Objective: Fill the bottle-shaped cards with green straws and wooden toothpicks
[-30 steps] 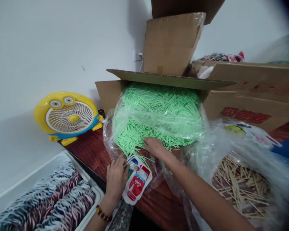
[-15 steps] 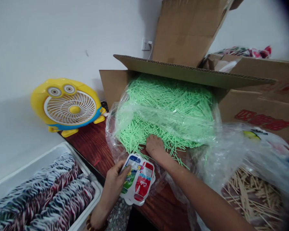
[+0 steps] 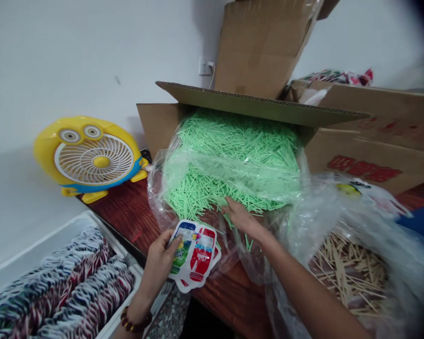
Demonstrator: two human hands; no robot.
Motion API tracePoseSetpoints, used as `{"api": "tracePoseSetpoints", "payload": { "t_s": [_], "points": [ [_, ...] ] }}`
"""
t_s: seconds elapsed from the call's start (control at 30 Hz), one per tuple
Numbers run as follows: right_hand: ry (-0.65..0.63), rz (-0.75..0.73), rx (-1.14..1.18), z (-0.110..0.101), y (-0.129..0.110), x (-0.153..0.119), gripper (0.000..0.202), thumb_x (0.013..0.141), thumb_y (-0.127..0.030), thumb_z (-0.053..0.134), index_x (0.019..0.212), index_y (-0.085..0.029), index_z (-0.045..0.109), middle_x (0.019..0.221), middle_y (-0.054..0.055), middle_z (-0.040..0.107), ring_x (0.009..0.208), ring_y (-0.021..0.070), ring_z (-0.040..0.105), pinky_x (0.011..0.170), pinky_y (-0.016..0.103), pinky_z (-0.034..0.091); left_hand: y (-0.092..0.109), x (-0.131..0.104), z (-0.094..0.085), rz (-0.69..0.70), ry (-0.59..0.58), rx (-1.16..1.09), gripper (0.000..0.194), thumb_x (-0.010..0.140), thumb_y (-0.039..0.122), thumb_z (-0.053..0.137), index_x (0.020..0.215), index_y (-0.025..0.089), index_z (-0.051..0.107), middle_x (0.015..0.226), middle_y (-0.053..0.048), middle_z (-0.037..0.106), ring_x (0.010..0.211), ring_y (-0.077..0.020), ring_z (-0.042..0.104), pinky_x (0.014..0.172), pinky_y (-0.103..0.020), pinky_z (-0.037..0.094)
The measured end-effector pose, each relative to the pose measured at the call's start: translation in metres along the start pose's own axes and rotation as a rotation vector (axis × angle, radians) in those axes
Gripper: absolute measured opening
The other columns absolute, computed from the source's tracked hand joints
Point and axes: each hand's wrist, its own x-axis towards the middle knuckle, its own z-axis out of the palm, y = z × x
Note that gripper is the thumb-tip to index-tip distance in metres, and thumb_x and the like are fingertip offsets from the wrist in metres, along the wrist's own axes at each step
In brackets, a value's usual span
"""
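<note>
At the left, below the bench's near left edge, a long white foam box [image 3: 56, 240] holds two rows of thin flat pieces [image 3: 49, 282], white with dark and red edges, packed upright. Past it, at the far left corner of the dark red wood-grained bench [image 3: 134, 212], stands a yellow and blue plastic fan [image 3: 101, 162] with two round eyes.

The left hand [image 3: 160, 254], a beaded bracelet [image 3: 136, 322] at its wrist, grips a small stack of glossy white printed pieces [image 3: 198, 249] with red and green bottle pictures, thumb in front. The stack is held at the near edge of the bench, its pieces slightly fanned; their number is unclear.

Just beyond, thin straight green sticks [image 3: 233, 141], apparently plastic, spill in clear film from an open brown cardboard box [image 3: 254, 106]. The right hand [image 3: 242, 216] is at the heap's near fringe, fingers extended and slightly bent; whether they pinch a stick, I cannot tell. The step in hand looks like picking from this heap. Drawing one out would call for a narrow pinch and a gentle pull, since the sticks lie crossed and could drag neighbours along.

To the right, tan sticks [image 3: 349, 273] lie within clear plastic, before a cardboard box with red lettering [image 3: 417, 169].
</note>
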Motion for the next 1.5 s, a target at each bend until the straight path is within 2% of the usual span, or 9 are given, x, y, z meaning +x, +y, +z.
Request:
{"api": "tracePoseSetpoints", "payload": {
  "t_s": [0.2,0.33,0.47,0.57,0.9,1.03,1.23,1.43,1.5],
  "points": [
    [0.191,0.09,0.417,-0.003,0.026,-0.033,0.033,0.086,-0.039,0.036,0.094,-0.016,0.059,0.092,0.006,0.066,0.08,0.0193,0.061,0.075,0.03,0.047,0.016,-0.01,0.008,-0.13,0.001,-0.209,0.041,0.067,0.043,0.076,0.097,0.017,0.065,0.068,0.0,0.072,0.053,-0.0189,0.066,0.049,-0.025,0.053],
    [0.292,0.139,0.584,0.0,0.036,-0.058,0.038,0.084,-0.047,0.04,0.096,-0.016,0.058,0.089,0.007,0.067,0.078,0.0205,0.062,0.076,0.032,0.048,0.023,-0.021,0.015,-0.119,0.003,-0.243,0.041,0.066,0.039,0.078,0.097,0.016,0.065,0.071,-0.001,0.074,0.053,-0.0187,0.067,0.049,-0.025,0.054],
    [0.368,0.16,0.637,0.01,0.04,-0.085,0.031,0.085,-0.045,0.044,0.093,-0.018,0.056,0.092,0.006,0.066,0.089,0.02,0.059,0.086,0.032,0.044,0.028,-0.03,0.023,-0.104,0.005,-0.301,0.038,0.067,0.035,0.079,0.098,0.017,0.066,0.074,0.0,0.074,0.054,-0.0176,0.067,0.051,-0.025,0.055],
    [0.373,0.175,0.642,0.018,0.042,-0.099,0.026,0.086,-0.041,0.044,0.093,-0.018,0.054,0.091,0.005,0.065,0.087,0.0192,0.058,0.086,0.032,0.043,0.034,-0.037,0.03,-0.126,-0.017,-0.364,0.036,0.066,0.034,0.079,0.097,0.018,0.066,0.073,0.001,0.073,0.054,-0.0177,0.067,0.05,-0.026,0.056],
    [0.38,0.156,0.724,0.025,0.039,-0.109,0.03,0.087,-0.044,0.047,0.089,-0.019,0.064,0.091,0.003,0.067,0.089,0.0187,0.059,0.087,0.03,0.042,0.041,-0.059,0.038,-0.179,-0.028,-0.418,0.032,0.065,0.03,0.08,0.092,0.019,0.067,0.072,0.001,0.074,0.058,-0.0174,0.069,0.056,-0.026,0.057],
    [0.427,0.189,0.815,0.023,0.039,-0.109,0.03,0.083,-0.044,0.053,0.078,-0.017,0.063,0.085,0.005,0.068,0.084,0.0205,0.06,0.089,0.035,0.042,0.038,-0.071,0.036,-0.237,-0.149,-0.391,0.031,0.067,0.031,0.078,0.094,0.019,0.068,0.074,-0.001,0.074,0.059,-0.0191,0.069,0.056,-0.028,0.056],
    [0.495,0.217,1.059,0.001,0.03,-0.109,0.032,0.084,-0.045,0.049,0.099,-0.018,0.054,0.085,0.008,0.07,0.082,0.0234,0.066,0.077,0.04,0.052,0.026,-0.088,0.052,-0.255,-0.362,-0.265,0.02,0.07,0.033,0.076,0.078,0.017,0.067,0.07,-0.001,0.071,0.06,-0.0165,0.066,0.059,-0.025,0.053],
    [0.433,0.123,1.697,-0.021,-0.002,-0.142,0.02,0.078,-0.026,0.069,0.092,-0.018,0.058,0.08,0.003,0.069,0.085,0.0225,0.068,0.083,0.041,0.055,0.022,-0.091,0.078,-0.206,-0.467,-0.178,0.027,0.071,0.035,0.077,0.066,0.015,0.059,0.059,0.003,0.062,0.051,-0.0085,0.054,0.049,-0.017,0.042],
    [0.419,0.111,1.817,-0.025,-0.011,-0.156,0.018,0.077,-0.021,0.071,0.091,-0.018,0.061,0.08,0.002,0.069,0.085,0.0211,0.068,0.085,0.041,0.055,0.023,-0.089,0.084,-0.201,-0.492,-0.172,0.027,0.072,0.036,0.076,0.067,0.014,0.06,0.059,0.002,0.063,0.05,-0.0082,0.053,0.049,-0.017,0.041]
  ]
}}
